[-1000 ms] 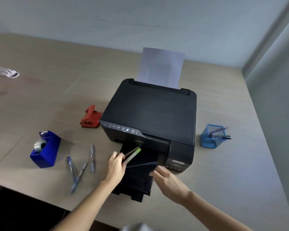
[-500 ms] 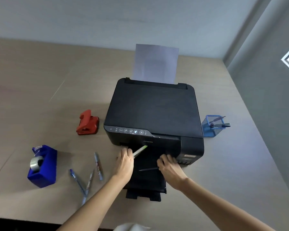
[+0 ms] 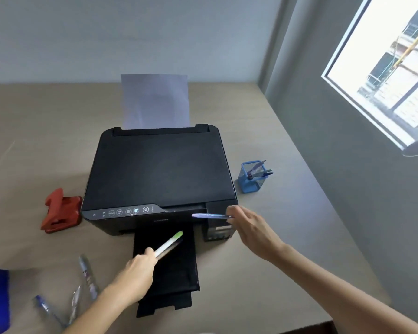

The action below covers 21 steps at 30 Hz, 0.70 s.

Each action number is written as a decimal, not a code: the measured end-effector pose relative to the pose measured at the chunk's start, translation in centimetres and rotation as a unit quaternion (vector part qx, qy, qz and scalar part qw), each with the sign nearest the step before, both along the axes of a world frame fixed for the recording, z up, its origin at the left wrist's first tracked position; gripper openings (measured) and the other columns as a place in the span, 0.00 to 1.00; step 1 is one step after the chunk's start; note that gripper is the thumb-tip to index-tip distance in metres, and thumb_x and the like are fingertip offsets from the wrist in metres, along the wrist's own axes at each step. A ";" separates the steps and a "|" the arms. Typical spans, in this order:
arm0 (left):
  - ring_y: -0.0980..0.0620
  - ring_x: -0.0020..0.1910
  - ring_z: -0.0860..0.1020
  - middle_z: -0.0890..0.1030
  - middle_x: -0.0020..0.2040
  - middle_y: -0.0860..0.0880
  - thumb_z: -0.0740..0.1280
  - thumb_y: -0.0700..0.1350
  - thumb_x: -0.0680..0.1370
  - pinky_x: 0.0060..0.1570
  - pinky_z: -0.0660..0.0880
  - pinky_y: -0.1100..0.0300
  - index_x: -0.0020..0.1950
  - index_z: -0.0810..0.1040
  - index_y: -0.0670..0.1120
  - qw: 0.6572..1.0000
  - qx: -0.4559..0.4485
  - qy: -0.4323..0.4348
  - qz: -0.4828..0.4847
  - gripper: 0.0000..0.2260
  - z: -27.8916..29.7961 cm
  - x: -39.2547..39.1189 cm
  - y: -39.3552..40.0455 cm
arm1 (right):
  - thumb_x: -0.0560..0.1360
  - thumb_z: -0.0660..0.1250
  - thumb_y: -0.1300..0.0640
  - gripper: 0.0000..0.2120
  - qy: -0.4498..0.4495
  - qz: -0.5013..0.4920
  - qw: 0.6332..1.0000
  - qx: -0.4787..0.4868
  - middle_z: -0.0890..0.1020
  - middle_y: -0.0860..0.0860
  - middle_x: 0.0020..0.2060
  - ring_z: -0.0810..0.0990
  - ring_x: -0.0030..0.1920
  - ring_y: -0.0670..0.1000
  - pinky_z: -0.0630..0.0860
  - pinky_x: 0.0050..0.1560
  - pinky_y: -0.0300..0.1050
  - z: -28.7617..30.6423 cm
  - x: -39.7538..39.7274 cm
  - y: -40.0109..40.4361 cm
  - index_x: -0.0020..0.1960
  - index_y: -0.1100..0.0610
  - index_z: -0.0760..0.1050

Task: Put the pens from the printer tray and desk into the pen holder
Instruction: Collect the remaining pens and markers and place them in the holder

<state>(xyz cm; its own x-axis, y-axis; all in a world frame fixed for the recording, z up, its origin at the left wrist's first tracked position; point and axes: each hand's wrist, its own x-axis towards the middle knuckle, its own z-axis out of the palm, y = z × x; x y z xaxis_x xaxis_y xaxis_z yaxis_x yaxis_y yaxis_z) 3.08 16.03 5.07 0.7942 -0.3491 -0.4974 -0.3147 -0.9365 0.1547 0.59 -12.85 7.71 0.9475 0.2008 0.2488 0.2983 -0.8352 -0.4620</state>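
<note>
the printer point(image 3: 159, 169) sits mid-worktop point(image 3: 263, 261) with its tray point(image 3: 176, 273) pulled out in front. the left hand point(image 3: 135, 273), over the tray's left edge, pinches a green-tipped pen point(image 3: 170, 243) that slants up over the tray. the right hand point(image 3: 251, 227), at the printer's front right corner, pinches a blue pen point(image 3: 209, 215) held level. the holder point(image 3: 251, 177) stands right of the printer with pens inside. three pens point(image 3: 87, 276) lie left of the tray.
</note>
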 end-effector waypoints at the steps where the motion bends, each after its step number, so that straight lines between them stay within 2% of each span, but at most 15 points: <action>1: 0.52 0.32 0.70 0.72 0.37 0.51 0.53 0.41 0.82 0.27 0.63 0.62 0.46 0.64 0.48 0.999 -0.023 0.030 -0.009 0.06 1.7 0.0 -0.5 | 0.80 0.57 0.60 0.02 -0.016 -0.038 0.999 0.026 0.76 0.55 0.39 0.68 0.33 0.52 0.69 0.35 0.43 0.7 0.7 -1.8 0.50 0.58 0.68; 2: 0.54 0.29 0.67 0.71 0.35 0.51 0.52 0.45 0.82 0.26 0.61 0.62 0.44 0.64 0.48 0.997 -0.045 0.058 -0.016 0.08 3.8 0.2 -1.3 | 0.79 0.59 0.62 0.01 -0.033 -0.082 0.995 0.042 0.77 0.57 0.40 0.71 0.32 0.55 0.70 0.33 0.46 1.0 1.5 -3.7 0.50 0.58 0.69; 4: 0.54 0.27 0.65 0.70 0.33 0.52 0.52 0.49 0.83 0.26 0.62 0.60 0.42 0.65 0.49 0.991 -0.111 0.069 -0.029 0.11 8.1 1.4 -3.9 | 0.77 0.61 0.68 0.07 -0.054 -0.177 0.982 0.046 0.79 0.60 0.41 0.75 0.35 0.61 0.69 0.34 0.46 1.1 3.3 -7.7 0.52 0.60 0.72; 6: 0.50 0.28 0.69 0.74 0.34 0.50 0.53 0.47 0.83 0.31 0.68 0.55 0.44 0.67 0.51 0.982 -0.183 0.012 -0.049 0.09 11.3 3.3 -8.0 | 0.76 0.61 0.69 0.09 -0.032 -0.255 0.965 0.047 0.80 0.62 0.44 0.77 0.39 0.63 0.64 0.38 0.43 1.1 5.1 -11.7 0.53 0.62 0.76; 8: 0.45 0.32 0.71 0.77 0.39 0.44 0.53 0.43 0.82 0.36 0.70 0.49 0.50 0.70 0.47 0.974 -0.217 -0.050 -0.047 0.07 12.5 6.2 -13.0 | 0.76 0.63 0.68 0.07 -0.015 -0.284 0.958 0.047 0.81 0.63 0.44 0.78 0.42 0.63 0.65 0.39 0.43 1.0 6.9 -15.0 0.51 0.64 0.78; 10: 0.44 0.34 0.70 0.75 0.39 0.41 0.55 0.38 0.81 0.34 0.67 0.51 0.46 0.70 0.43 0.973 -0.210 -0.083 -0.038 0.07 12.1 9.4 -18.1 | 0.74 0.65 0.69 0.05 -0.006 -0.286 0.957 0.044 0.82 0.64 0.41 0.79 0.41 0.63 0.68 0.40 0.46 0.9 8.8 -17.2 0.47 0.65 0.79; 12: 0.43 0.35 0.71 0.75 0.40 0.40 0.57 0.33 0.79 0.33 0.65 0.53 0.44 0.72 0.41 0.977 -0.181 -0.108 -0.040 0.07 10.9 12.2 -23.0 | 0.71 0.67 0.70 0.04 0.009 -0.274 0.961 0.037 0.83 0.64 0.38 0.80 0.40 0.63 0.68 0.39 0.46 0.5 10.7 -18.5 0.43 0.66 0.79; 15: 0.43 0.38 0.71 0.72 0.41 0.40 0.58 0.28 0.74 0.36 0.66 0.55 0.50 0.75 0.35 0.987 -0.121 -0.095 -0.048 0.09 9.1 14.8 -28.8 | 0.70 0.67 0.70 0.03 0.031 -0.232 0.972 0.010 0.82 0.64 0.37 0.80 0.38 0.63 0.73 0.39 0.48 -0.7 13.1 -19.3 0.43 0.66 0.78; 18: 0.42 0.41 0.72 0.72 0.43 0.41 0.61 0.28 0.74 0.40 0.69 0.55 0.49 0.75 0.37 0.993 -0.077 -0.073 -0.043 0.09 7.0 15.9 -32.2 | 0.71 0.64 0.71 0.05 0.063 -0.201 0.977 -0.016 0.81 0.63 0.39 0.78 0.36 0.60 0.75 0.36 0.52 -1.9 14.5 -19.0 0.45 0.65 0.76; 21: 0.38 0.49 0.77 0.77 0.49 0.37 0.60 0.26 0.73 0.44 0.71 0.52 0.51 0.75 0.38 0.995 -0.049 -0.073 -0.040 0.11 4.6 16.6 -33.8 | 0.69 0.57 0.76 0.11 0.075 -0.178 0.980 -0.041 0.80 0.63 0.39 0.73 0.36 0.59 0.72 0.35 0.52 -3.3 15.1 -18.2 0.45 0.66 0.74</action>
<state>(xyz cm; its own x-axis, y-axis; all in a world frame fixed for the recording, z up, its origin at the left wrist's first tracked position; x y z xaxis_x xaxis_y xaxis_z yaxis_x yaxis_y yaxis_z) 19.66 -17.80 9.70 0.8230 -0.4559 -0.3389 -0.4140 -0.8899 0.1917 15.65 -31.07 4.44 0.9859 -0.1348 0.0987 -0.0839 -0.9102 -0.4055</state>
